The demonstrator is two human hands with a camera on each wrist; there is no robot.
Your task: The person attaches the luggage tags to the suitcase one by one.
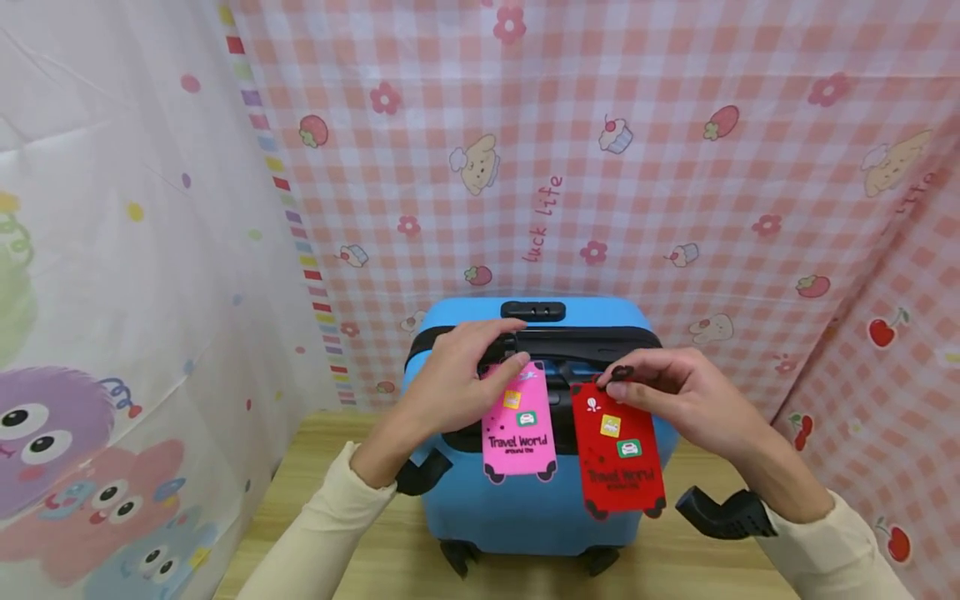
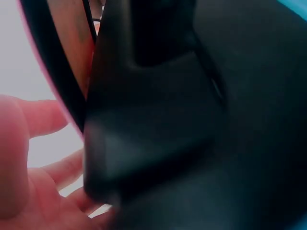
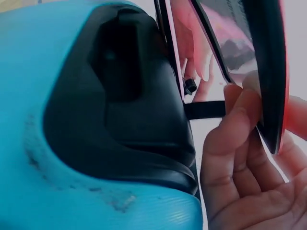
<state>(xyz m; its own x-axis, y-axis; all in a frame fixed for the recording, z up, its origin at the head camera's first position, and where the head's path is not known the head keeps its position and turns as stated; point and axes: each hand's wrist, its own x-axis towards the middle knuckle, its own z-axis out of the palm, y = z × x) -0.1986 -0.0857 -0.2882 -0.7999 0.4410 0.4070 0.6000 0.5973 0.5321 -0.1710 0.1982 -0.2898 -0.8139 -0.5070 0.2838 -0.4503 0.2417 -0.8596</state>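
A blue suitcase stands upright with its black top handle facing up. Against its front hangs a pink luggage tag printed "Travel World". Over the tag's upper corner lies the thumb of my left hand, while its forefinger arches toward the handle, a gap between the two tips. The left wrist view has these fingers loosely spread beside the tag's edge. My right hand pinches a red luggage tag at its top, by a small dark loop. A black strap runs toward those fingertips in the right wrist view.
The suitcase's wheels rest on a wood-grain surface. Close behind hangs a pink checked cloth, with a white cartoon-printed cloth to the left. A black wrist mount sits on the right forearm.
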